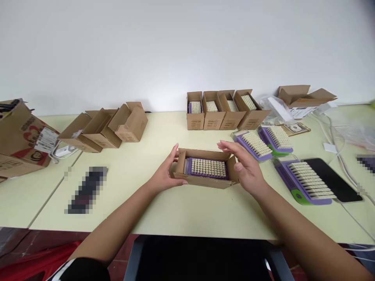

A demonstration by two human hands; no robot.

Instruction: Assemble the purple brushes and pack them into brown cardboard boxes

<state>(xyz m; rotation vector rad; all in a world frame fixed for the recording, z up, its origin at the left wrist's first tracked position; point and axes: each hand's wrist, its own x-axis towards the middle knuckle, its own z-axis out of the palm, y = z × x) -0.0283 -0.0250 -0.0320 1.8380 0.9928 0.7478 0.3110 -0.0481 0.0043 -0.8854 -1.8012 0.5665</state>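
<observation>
In front of me on the table lies a small open cardboard box [205, 182]. Inside it sits a purple block with rows of short cream-coloured pegs [208, 167], whose exact kind I cannot tell. My left hand [164, 173] grips the box's left end, thumb along the front wall and fingers behind. At the right end, my right hand [246, 168] is held with fingers stretched out and apart, close to the raised end flap; whether it touches the cardboard is unclear. Three similar purple blocks with cream pegs [310, 181] rest to the right, some showing green ends.
Several open boxes holding pegged blocks [195, 121] line the back. Three open boxes [133, 130] stand back left, beside a larger printed carton [26, 140]. A black phone [331, 179], white cables [336, 148] and plastic wrapping [274, 109] lie right. The table edge [205, 234] is near me.
</observation>
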